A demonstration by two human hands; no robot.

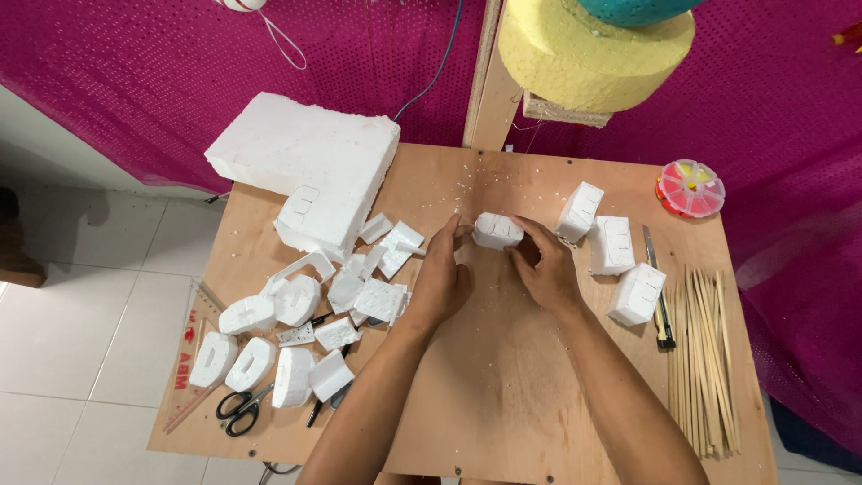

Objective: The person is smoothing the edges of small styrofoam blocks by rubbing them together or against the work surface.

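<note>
I had both hands on a small white foam block, held out over the middle of the plywood worktop: my left hand pinched its left end with fingers curled, and my right hand closed on its right side, so the marked face stayed up where I could see it. The uncut marked blocks stood in a loose row at my right, near the utility knife and the bundle of bamboo skewers, all within my right hand's reach. Finished cut shapes and offcuts were heaped at my left, apart from the uncut ones, with black scissors and a clear set square at that edge. The large foam slab lay at the far left corner, overhanging it. White crumbs dusted the wood. A round bead box sat far right. Behind hung magenta perforated fabric; a yellow foam disc sat overhead, and the floor was pale tile.
</note>
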